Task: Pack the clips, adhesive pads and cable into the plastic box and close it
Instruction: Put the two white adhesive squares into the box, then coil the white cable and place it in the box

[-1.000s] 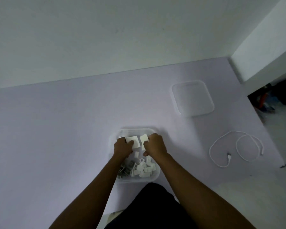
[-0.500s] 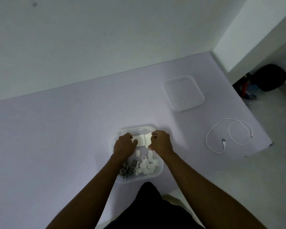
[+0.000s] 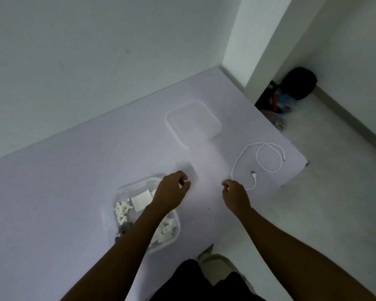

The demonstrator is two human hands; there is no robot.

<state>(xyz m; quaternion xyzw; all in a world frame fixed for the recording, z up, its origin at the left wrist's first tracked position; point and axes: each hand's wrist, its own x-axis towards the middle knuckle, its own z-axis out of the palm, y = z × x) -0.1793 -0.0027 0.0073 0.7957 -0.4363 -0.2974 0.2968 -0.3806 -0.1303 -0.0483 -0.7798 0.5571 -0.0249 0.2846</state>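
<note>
Clear plastic is nearest to me: the plastic box [image 3: 175, 230] sits open on the pale lilac counter [image 3: 52, 192], lying under my left forearm, with white clips [image 3: 122, 210] heaped along its left side and more of them on the right of the arm. A square white adhesive pad [image 3: 141, 200] lies on top of the pile, just left of my left wrist. My left hand [image 3: 172, 190] hangs over the far right corner of the box, fingers curled in loosely; something small and pale shows at the fingertips, but I cannot tell if it is gripped. My right hand [image 3: 236, 195] is well apart from the left, half curled with nothing in it, and its knuckles sit just beside the near end of the white cable [image 3: 258, 158]. The cable lies in loose loops on the counter beyond and to the right of that hand. Farther off, beyond both hands, the clear lid [image 3: 193, 123] lies flat on the counter, apart from the box.
</note>
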